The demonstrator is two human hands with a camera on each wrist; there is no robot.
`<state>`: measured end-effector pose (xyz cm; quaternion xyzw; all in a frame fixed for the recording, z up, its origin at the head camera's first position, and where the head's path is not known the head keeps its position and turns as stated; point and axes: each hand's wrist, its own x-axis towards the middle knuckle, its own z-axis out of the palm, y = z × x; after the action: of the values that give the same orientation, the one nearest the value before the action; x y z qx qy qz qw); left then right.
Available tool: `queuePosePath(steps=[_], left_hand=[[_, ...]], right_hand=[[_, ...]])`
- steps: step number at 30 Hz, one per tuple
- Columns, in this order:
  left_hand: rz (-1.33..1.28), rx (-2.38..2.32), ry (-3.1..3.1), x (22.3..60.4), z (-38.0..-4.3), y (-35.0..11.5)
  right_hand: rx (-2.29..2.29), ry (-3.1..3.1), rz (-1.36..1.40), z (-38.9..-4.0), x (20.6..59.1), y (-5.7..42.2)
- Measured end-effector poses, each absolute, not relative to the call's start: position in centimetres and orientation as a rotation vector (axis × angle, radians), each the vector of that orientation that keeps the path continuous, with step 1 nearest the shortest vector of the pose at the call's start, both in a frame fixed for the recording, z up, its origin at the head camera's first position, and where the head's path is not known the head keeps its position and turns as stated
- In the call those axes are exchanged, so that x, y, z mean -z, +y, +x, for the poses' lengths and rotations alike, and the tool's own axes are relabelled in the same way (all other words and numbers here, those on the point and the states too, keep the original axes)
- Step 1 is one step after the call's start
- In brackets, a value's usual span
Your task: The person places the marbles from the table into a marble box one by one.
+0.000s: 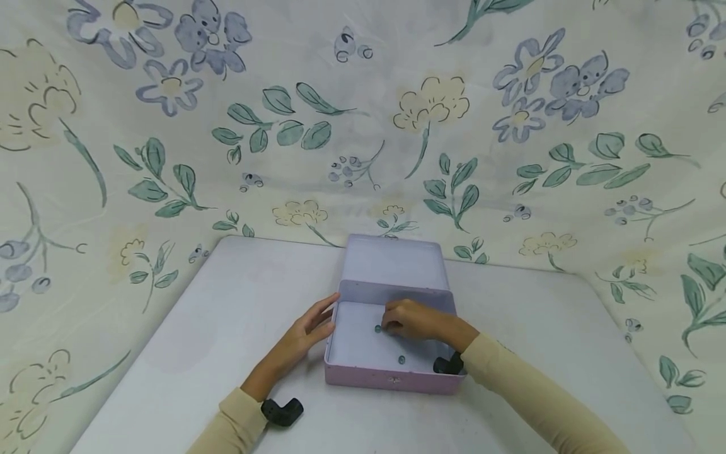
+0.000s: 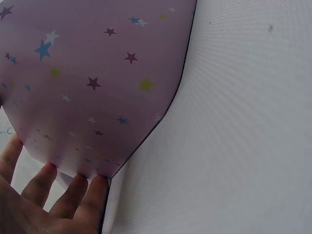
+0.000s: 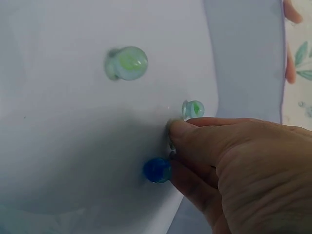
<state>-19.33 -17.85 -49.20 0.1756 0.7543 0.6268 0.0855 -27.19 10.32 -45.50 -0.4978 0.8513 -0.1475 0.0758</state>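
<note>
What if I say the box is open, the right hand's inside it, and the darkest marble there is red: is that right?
Not quite: the darkest marble is blue, not red, as the right wrist view shows. The box is open, and the right hand is inside it.

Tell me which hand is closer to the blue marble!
Right: the right hand is just beside the blue marble, inside the box. The left hand is outside, touching its left side.
</note>
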Motion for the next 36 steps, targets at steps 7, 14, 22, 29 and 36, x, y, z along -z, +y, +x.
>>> queuePosePath(steps=[7, 14, 22, 29, 36], left_hand=[[0.541, -1.868, 2.262, 49.5, -19.5, -17.9], [0.55, -1.873, 2.252, 49.4, -19.5, -18.0], [0.574, -1.888, 2.236, 49.6, -19.4, -18.0], [0.567, -1.873, 2.249, 49.4, -19.4, -18.0], [0.532, -1.859, 2.264, 49.4, -19.5, -17.8]], right_hand=[[0.443, 2.556, -1.427, -27.1, 45.4, 10.4], [0.427, 2.566, -1.404, -27.2, 45.3, 10.4], [0.42, 2.538, -1.389, -27.4, 44.6, 10.4], [0.504, 2.528, -1.389, -27.8, 42.3, 11.0], [0.563, 2.541, -1.343, -27.7, 39.9, 12.6]])
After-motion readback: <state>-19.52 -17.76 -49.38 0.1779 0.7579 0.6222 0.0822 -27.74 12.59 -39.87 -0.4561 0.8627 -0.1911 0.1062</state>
